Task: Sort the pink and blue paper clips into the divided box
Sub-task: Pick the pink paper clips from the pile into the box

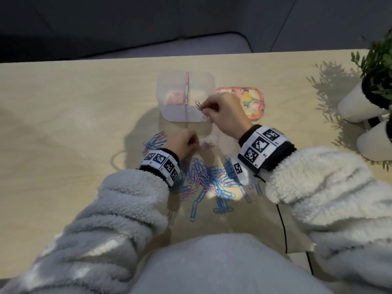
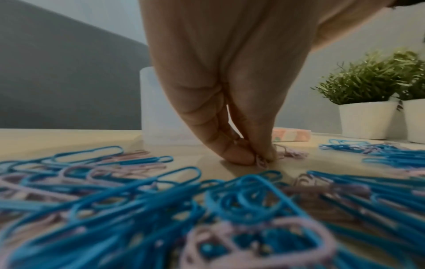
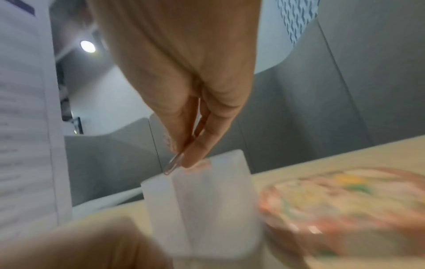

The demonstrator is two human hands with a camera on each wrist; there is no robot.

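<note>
A translucent divided box (image 1: 169,115) stands mid-table, with pink clips (image 1: 175,97) in its left compartment. My right hand (image 1: 222,112) hovers over the box's right front corner and pinches a pink paper clip (image 1: 198,105), also seen as the pink paper clip (image 3: 173,163) above the divided box (image 3: 202,200). My left hand (image 1: 184,143) is down on the table, and its fingertips (image 2: 243,158) pinch a pink clip (image 2: 262,162). A mixed pile of blue and pink clips (image 1: 212,181) lies between my wrists. A smaller clip heap (image 1: 153,142) lies left of my left hand.
The box's floral lid (image 1: 252,100) lies just right of the box. Two white pots with green plants (image 1: 364,102) stand at the table's right edge. A black cable (image 1: 282,221) runs from my right wrist. A grey sofa lies beyond the table's far edge.
</note>
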